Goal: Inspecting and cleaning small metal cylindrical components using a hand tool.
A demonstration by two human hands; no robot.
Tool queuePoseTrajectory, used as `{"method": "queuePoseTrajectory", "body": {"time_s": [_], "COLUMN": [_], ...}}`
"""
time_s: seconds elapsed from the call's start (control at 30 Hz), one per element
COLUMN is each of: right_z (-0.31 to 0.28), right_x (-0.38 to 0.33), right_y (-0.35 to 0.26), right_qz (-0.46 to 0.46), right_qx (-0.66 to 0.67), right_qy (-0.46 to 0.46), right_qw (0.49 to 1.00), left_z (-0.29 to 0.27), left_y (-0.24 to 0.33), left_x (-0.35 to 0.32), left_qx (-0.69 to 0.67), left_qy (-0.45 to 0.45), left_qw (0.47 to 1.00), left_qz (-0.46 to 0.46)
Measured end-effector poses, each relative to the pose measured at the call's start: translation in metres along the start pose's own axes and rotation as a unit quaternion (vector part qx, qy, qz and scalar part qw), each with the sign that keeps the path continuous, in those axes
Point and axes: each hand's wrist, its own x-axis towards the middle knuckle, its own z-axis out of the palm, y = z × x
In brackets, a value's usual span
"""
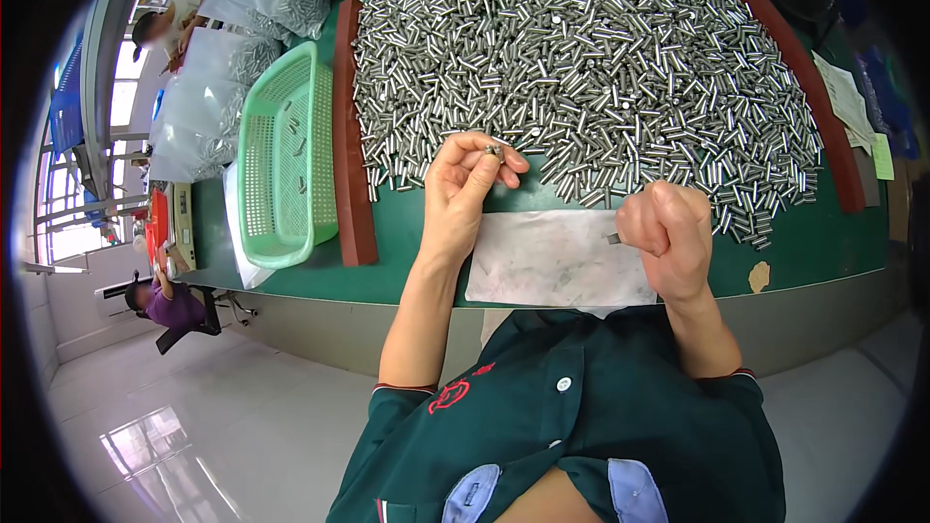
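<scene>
My left hand [457, 196] is closed in a pinch at the near edge of a big heap of small metal pins [591, 68]. Between its thumb and fingertips are short metal pins [493, 149]; how many, I cannot tell. Over the right end of a smudged pale cloth [557, 257], my right hand [673, 237] is curled into a fist. The end of one metal pin [613, 239] sticks out on its left side, and the rest of its grip is hidden.
Red-brown bars [353, 136] border the heap on the green table [387, 266]. To the left stand a light green plastic basket [254, 165] with a few pins and clear bags [199, 116] of pins. Papers [845, 97] lie at the right. Other people sit farther left.
</scene>
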Motion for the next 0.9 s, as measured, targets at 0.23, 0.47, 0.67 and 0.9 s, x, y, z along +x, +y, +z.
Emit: {"method": "queuePoseTrajectory", "body": {"time_s": [0.23, 0.47, 0.67, 0.9], "right_z": [0.002, 0.0, 0.001, 0.016], "right_x": [0.002, 0.001, 0.004, 0.004], "right_y": [-0.001, -0.002, -0.002, -0.006], "right_qz": [-0.004, 0.013, 0.022, -0.035], "right_qx": [-0.001, 0.001, 0.002, 0.008], "right_qy": [0.0, 0.011, 0.017, 0.002], "right_qw": [1.0, 1.0, 1.0, 0.999], "left_z": [0.0, 0.019, 0.044, 0.043], "left_y": [0.003, 0.018, 0.004, 0.003], "left_x": [0.001, -0.028, -0.051, -0.064], "left_qx": [-0.042, 0.29, 0.597, 0.548], "left_qy": [0.0, 0.013, -0.045, 0.005], "left_qw": [0.999, 0.957, 0.764, 0.818], "left_qz": [-0.027, 0.021, 0.239, 0.175]}}
